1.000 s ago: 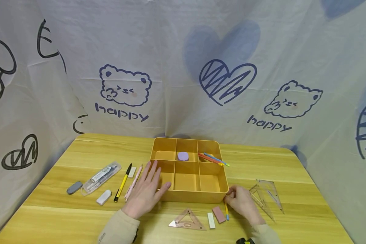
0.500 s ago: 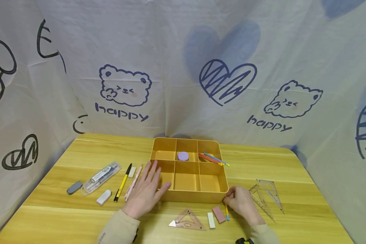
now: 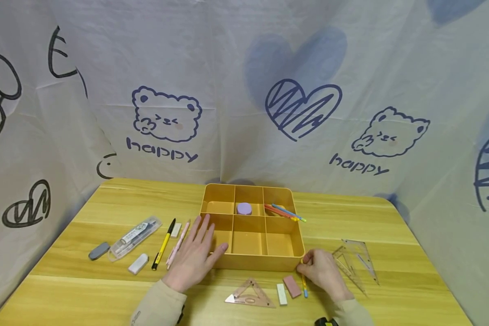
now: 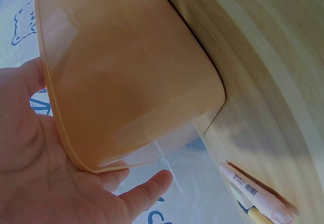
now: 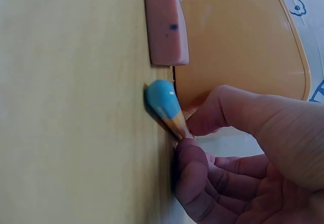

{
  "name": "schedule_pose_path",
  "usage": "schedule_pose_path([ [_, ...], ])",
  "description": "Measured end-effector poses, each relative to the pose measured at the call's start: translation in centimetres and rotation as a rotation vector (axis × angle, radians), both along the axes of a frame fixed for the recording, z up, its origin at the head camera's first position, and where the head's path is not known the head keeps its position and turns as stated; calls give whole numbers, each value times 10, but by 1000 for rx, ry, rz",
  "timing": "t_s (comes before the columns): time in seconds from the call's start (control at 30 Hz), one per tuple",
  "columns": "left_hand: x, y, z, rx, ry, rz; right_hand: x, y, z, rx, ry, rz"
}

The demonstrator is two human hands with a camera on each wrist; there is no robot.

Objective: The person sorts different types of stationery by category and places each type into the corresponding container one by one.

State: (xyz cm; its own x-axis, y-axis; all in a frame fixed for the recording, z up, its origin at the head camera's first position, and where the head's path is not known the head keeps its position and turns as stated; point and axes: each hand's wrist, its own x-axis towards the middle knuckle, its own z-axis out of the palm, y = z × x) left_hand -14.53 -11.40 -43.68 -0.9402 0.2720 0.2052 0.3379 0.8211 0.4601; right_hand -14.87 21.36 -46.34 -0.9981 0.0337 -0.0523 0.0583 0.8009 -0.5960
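My right hand (image 3: 321, 270) pinches a yellow pencil (image 3: 304, 287) between thumb and fingertips, beside the front right corner of a yellow-orange divided organizer box (image 3: 265, 262). The pencil's rounded blue end (image 5: 163, 97) points away from the fingers, low over the table; its other end is hidden by the hand. My left hand (image 3: 195, 256) rests with spread, straight fingers on the box's left front corner. In the left wrist view the thumb and fingers of that left hand (image 4: 55, 158) lie along the box's rim. A pink eraser (image 5: 166, 27) lies near the pencil.
Inside the box are a purple rounded item (image 3: 244, 208) and several colored pencils (image 3: 283, 212). In front lie a triangle ruler (image 3: 250, 296) and a white eraser (image 3: 282, 294). More clear rulers (image 3: 360, 258) are right; a yellow pen (image 3: 164, 244), clear case (image 3: 135, 237) and erasers are left.
The right hand has tilted the pencil slightly, its blue end shifting a little right and nearer the front. The left hand and the box stay put.
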Motion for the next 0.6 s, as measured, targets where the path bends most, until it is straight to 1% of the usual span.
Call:
schedule_pose_path([
  [0.03, 1, 0, 2, -4, -14, 4, 0, 0, 1, 5, 1, 1],
  [0.13, 2, 1, 4, -11, -23, 4, 1, -1, 0, 31, 20, 6],
  [0.3, 2, 1, 5, -10, -37, 4, 0, -2, -1, 55, 25, 10],
  [0.6, 2, 1, 5, -9, -27, 3, 1, -2, 0, 60, 8, 14],
])
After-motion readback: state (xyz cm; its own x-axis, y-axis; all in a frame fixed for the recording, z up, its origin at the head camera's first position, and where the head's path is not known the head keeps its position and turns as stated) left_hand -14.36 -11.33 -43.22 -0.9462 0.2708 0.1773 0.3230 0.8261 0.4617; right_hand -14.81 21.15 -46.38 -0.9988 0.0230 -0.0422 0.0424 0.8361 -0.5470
